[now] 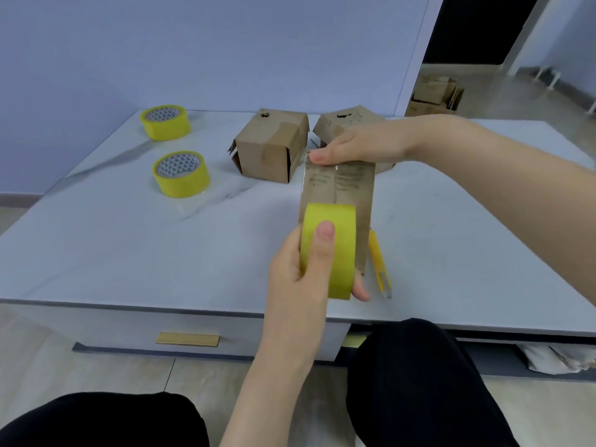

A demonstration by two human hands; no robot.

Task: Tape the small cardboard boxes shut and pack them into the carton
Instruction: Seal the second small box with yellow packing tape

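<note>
Seated person at a white marbled desk [129, 246]; both hands in view.

Left hand [300, 275]: gripping a yellow tape roll [329, 250], thumb on the outer face, fingers curled under its lower edge. The roll stands on edge at the near end of a small cardboard box [350, 191].

Right hand [358, 146]: lying over the far end of the same box, thumb pressed flat on a clear tape strip [317, 188]. The strip runs along the top of the box from the roll to the far edge. The fingers are hidden behind the box, so I cannot tell whether this hand grips or only presses.

The box in hand sits on the desk, right of centre. A second box [271, 146] stands just behind it to the left, and a third box [348, 124] is behind the right hand.

Two spare rolls, the rear roll [165, 122] and the front roll [181, 174], lie flat at the left of the desk. A yellow utility knife [380, 264] lies just right of the box in hand.

A carton [433, 95] holding cardboard stands on the floor beyond the desk, well apart
</note>
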